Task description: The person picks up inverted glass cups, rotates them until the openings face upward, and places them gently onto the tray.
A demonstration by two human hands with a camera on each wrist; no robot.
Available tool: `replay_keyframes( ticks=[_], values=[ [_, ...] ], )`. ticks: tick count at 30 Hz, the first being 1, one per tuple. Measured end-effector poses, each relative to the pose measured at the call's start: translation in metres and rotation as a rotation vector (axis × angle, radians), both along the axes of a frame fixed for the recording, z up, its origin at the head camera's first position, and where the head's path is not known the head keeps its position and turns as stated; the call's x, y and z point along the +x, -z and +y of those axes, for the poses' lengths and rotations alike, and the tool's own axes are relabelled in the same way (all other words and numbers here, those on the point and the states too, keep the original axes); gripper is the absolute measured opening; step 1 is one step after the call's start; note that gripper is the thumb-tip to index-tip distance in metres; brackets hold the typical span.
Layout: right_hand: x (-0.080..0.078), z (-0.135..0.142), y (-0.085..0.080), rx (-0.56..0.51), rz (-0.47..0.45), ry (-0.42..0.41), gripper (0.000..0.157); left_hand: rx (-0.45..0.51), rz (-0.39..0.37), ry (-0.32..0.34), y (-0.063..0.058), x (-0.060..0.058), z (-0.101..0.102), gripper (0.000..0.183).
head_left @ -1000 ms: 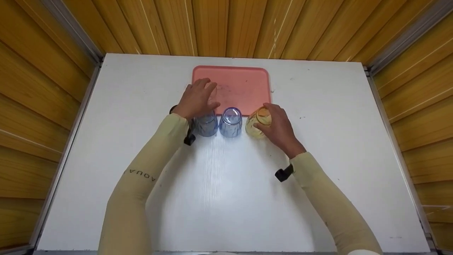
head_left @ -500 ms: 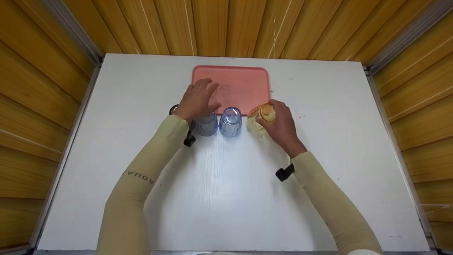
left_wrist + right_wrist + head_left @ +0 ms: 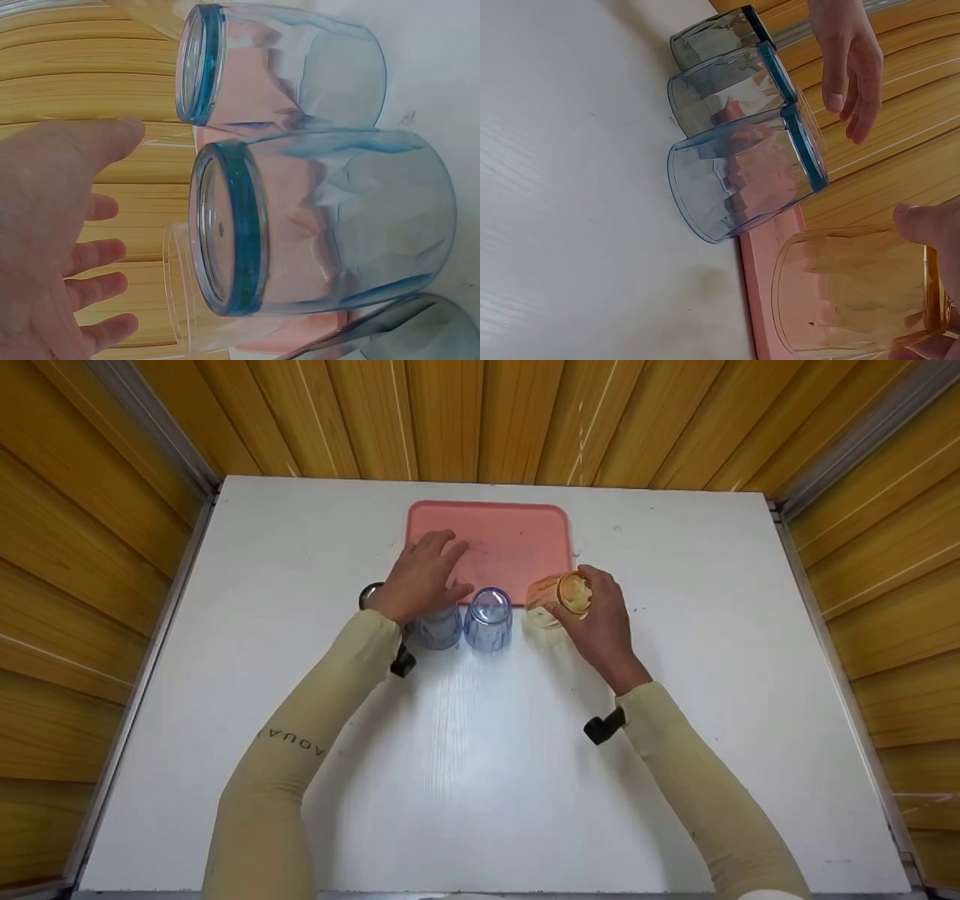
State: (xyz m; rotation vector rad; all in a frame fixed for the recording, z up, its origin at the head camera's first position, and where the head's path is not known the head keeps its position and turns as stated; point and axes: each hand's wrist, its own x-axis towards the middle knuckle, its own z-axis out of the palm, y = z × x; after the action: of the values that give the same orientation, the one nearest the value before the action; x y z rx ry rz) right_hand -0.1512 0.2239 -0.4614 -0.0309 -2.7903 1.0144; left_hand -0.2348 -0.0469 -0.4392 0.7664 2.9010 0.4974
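My right hand (image 3: pixel 606 622) grips an upside-down yellow glass (image 3: pixel 547 598) near its base. In the right wrist view the yellow glass (image 3: pixel 855 289) is off the table, and in the head view it leans with its base to the right. My left hand (image 3: pixel 421 577) hovers, fingers spread, over the left end of a row of upturned glasses and holds nothing. Two blue glasses (image 3: pixel 489 622) stand side by side. A grey glass (image 3: pixel 712 41) is left of them, mostly behind my left hand in the head view. A clear glass (image 3: pixel 178 292) shows behind the blue ones.
A pink tray (image 3: pixel 517 544) lies behind the glasses on the white table (image 3: pixel 465 780). Wood-panelled walls (image 3: pixel 517 420) rise behind and at both sides of the table.
My right hand has raised the yellow glass from the table, tipping it and moving it slightly right and away. My left hand has barely shifted. The blue glasses have stayed in place.
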Motion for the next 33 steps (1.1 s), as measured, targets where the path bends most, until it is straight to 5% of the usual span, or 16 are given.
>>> replay_keyframes(
  ticks=[33],
  values=[
    [0.002, -0.004, -0.007, -0.138, 0.156, 0.049, 0.072, 0.033, 0.057, 0.037, -0.001, 0.013, 0.012, 0.070]
  ],
)
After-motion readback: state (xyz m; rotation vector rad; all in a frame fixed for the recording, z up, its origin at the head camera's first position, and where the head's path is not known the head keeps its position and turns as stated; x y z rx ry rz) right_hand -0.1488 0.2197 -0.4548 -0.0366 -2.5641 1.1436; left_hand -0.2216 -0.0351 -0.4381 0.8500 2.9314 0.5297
